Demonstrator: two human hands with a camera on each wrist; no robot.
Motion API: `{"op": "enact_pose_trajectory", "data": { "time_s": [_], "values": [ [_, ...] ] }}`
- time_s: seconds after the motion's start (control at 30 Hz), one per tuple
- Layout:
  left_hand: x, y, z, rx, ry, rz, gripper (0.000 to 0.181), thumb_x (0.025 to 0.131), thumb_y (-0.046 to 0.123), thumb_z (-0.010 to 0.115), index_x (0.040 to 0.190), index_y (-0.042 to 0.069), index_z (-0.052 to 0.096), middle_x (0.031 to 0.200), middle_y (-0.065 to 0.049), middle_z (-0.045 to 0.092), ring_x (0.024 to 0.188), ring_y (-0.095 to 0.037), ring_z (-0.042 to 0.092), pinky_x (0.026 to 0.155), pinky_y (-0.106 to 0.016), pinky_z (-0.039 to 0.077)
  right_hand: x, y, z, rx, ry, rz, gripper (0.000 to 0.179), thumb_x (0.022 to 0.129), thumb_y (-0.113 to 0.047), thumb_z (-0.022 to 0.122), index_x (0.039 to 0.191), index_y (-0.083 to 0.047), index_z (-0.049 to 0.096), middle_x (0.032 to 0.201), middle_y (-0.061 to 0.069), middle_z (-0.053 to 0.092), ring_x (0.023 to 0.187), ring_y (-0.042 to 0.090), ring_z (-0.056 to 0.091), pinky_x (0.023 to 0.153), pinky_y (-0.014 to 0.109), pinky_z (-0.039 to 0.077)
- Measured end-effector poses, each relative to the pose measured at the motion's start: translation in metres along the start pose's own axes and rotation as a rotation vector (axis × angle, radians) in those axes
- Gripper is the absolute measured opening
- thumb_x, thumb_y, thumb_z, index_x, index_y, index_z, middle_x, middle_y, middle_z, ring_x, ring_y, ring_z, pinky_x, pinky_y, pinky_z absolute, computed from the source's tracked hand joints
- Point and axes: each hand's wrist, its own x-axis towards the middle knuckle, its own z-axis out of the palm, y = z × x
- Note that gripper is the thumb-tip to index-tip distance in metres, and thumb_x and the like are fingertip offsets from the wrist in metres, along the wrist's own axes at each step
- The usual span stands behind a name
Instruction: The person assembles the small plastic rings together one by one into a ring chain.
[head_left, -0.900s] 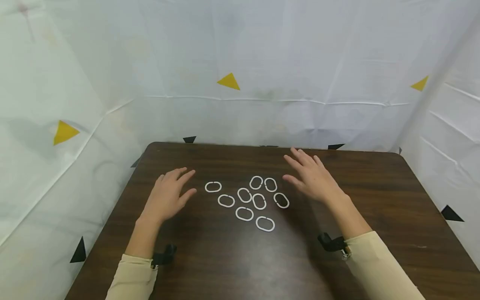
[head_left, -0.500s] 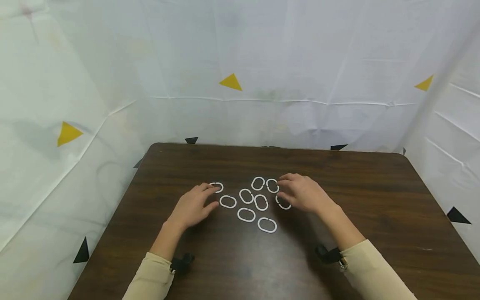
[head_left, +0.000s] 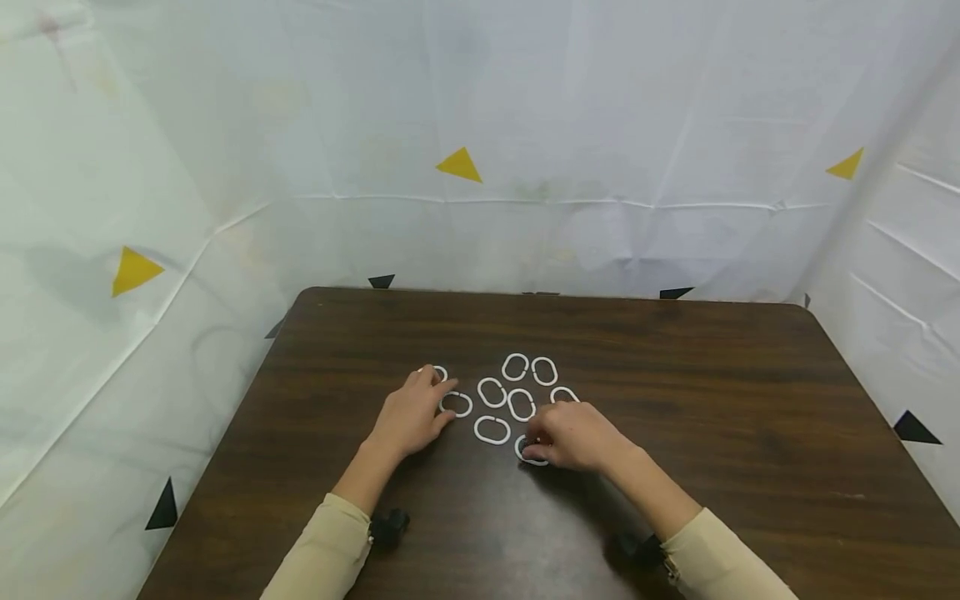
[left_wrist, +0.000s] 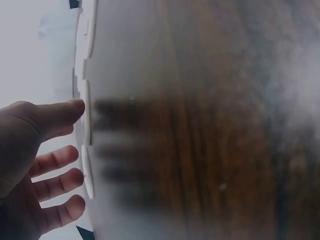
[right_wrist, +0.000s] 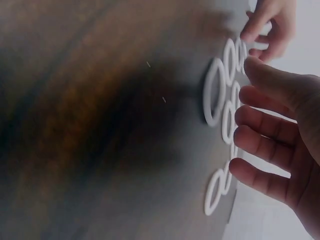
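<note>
Several white oval shower curtain rings, each with a small gap, lie flat on the brown wooden table (head_left: pixel 450 533). My left hand (head_left: pixel 408 418) reaches over the two leftmost rings, thumb and fingers apart beside the nearer ring (head_left: pixel 471 407). Its loose fingers stand close to a ring edge (left_wrist: pixel 87 120) in the left wrist view, nothing visibly pinched. Low over the frontmost ring (head_left: pixel 517 451), my right hand (head_left: pixel 576 437) hides much of it. In the right wrist view that ring (right_wrist: pixel 206 102) lies just beyond the spread, softly bent fingers (right_wrist: pixel 260 145); contact cannot be told.
More rings lie between and behind the hands, including a middle ring (head_left: pixel 491 442) and a back ring (head_left: pixel 505 363). A white sheet (head_left: pixel 570 100) with yellow and black triangles hangs behind the table and along both sides. Dark wrist-worn cameras sit at both cuffs.
My left hand has moved rightward and down onto the left rings. My right hand has come from the back right, past the right-hand rings, to the frontmost ring. The rings lie unmoved.
</note>
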Motion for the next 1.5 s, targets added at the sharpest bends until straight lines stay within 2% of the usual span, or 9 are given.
{"op": "enact_pose_trajectory", "data": {
  "time_s": [0.3, 0.43, 0.67, 0.87, 1.07, 1.17, 1.33, 1.4, 1.5],
  "values": [
    [0.001, 0.002, 0.005, 0.033, -0.008, -0.017, 0.035, 0.086, 0.035, 0.075, 0.117, 0.020, 0.070, 0.108, -0.007, 0.057, 0.105, -0.026, 0.056, 0.072, -0.044, 0.054, -0.005, -0.007, 0.012, -0.031, -0.057, -0.027, 0.019, 0.071, -0.037, 0.084, 0.077, -0.025, 0.070, 0.072, -0.015, 0.055, 0.066, 0.004, 0.052, 0.056, 0.027, 0.046],
    [0.001, 0.002, 0.004, -0.005, -0.016, -0.030, 0.034, 0.083, 0.036, 0.078, 0.111, 0.021, 0.069, 0.103, -0.004, 0.056, 0.094, -0.024, 0.058, 0.069, -0.042, 0.053, -0.006, -0.008, 0.012, -0.054, -0.034, -0.060, 0.014, 0.072, -0.030, 0.084, 0.076, -0.024, 0.071, 0.074, -0.014, 0.059, 0.069, 0.007, 0.058, 0.057, 0.029, 0.048],
    [-0.002, 0.001, 0.004, -0.032, -0.040, -0.050, 0.040, 0.083, 0.038, 0.078, 0.118, 0.019, 0.068, 0.105, -0.005, 0.054, 0.086, -0.021, 0.059, 0.070, -0.040, 0.053, -0.005, -0.010, 0.012, -0.103, 0.000, -0.094, 0.011, 0.075, -0.023, 0.082, 0.073, -0.025, 0.071, 0.074, -0.011, 0.062, 0.070, 0.013, 0.062, 0.056, 0.030, 0.050],
    [-0.004, -0.003, 0.006, -0.097, -0.034, -0.058, 0.038, 0.077, 0.037, 0.083, 0.105, 0.021, 0.064, 0.096, 0.002, 0.055, 0.079, -0.018, 0.058, 0.066, -0.038, 0.050, -0.008, -0.011, 0.013, -0.097, 0.018, -0.087, 0.016, 0.076, -0.017, 0.078, 0.070, -0.023, 0.064, 0.074, -0.011, 0.058, 0.065, 0.011, 0.058, 0.054, 0.028, 0.047],
    [-0.008, -0.005, 0.002, -0.264, -0.042, -0.089, 0.024, 0.076, 0.023, 0.084, 0.080, 0.026, 0.061, 0.068, 0.013, 0.052, 0.063, -0.012, 0.050, 0.055, -0.034, 0.041, -0.008, -0.009, 0.008, -0.044, 0.025, -0.025, 0.014, 0.082, -0.016, 0.073, 0.075, -0.024, 0.064, 0.072, -0.014, 0.058, 0.064, 0.007, 0.055, 0.056, 0.030, 0.049],
    [-0.011, -0.005, 0.004, -0.336, -0.052, -0.096, 0.020, 0.077, 0.019, 0.083, 0.074, 0.026, 0.065, 0.062, 0.015, 0.051, 0.060, -0.009, 0.049, 0.054, -0.032, 0.040, -0.006, -0.008, 0.004, 0.017, 0.031, 0.003, 0.006, 0.086, -0.016, 0.071, 0.083, -0.021, 0.068, 0.078, -0.013, 0.063, 0.070, 0.008, 0.060, 0.062, 0.033, 0.052],
    [-0.013, -0.004, 0.004, -0.528, -0.066, -0.073, 0.008, 0.082, 0.016, 0.079, 0.080, 0.019, 0.072, 0.063, 0.012, 0.059, 0.052, -0.006, 0.054, 0.052, -0.026, 0.047, 0.000, -0.009, 0.000, 0.170, 0.115, 0.025, 0.005, 0.089, -0.015, 0.070, 0.093, -0.015, 0.073, 0.083, -0.012, 0.066, 0.073, 0.005, 0.060, 0.065, 0.031, 0.052],
    [-0.014, -0.002, 0.002, -0.638, -0.096, -0.079, 0.003, 0.086, 0.015, 0.076, 0.086, 0.014, 0.073, 0.065, 0.007, 0.063, 0.050, -0.009, 0.057, 0.048, -0.026, 0.050, 0.003, -0.010, -0.001, 0.273, 0.153, 0.036, 0.005, 0.090, -0.014, 0.071, 0.094, -0.013, 0.073, 0.081, -0.011, 0.066, 0.070, 0.003, 0.058, 0.064, 0.027, 0.052],
    [-0.016, 0.003, -0.003, -0.796, -0.150, -0.097, 0.009, 0.092, 0.014, 0.070, 0.096, 0.007, 0.073, 0.070, -0.003, 0.066, 0.055, -0.019, 0.063, 0.045, -0.030, 0.053, 0.007, -0.014, -0.002, 0.479, 0.194, 0.097, 0.007, 0.091, -0.014, 0.070, 0.095, -0.008, 0.074, 0.079, -0.005, 0.068, 0.068, 0.008, 0.061, 0.062, 0.025, 0.053]
  ]
}}
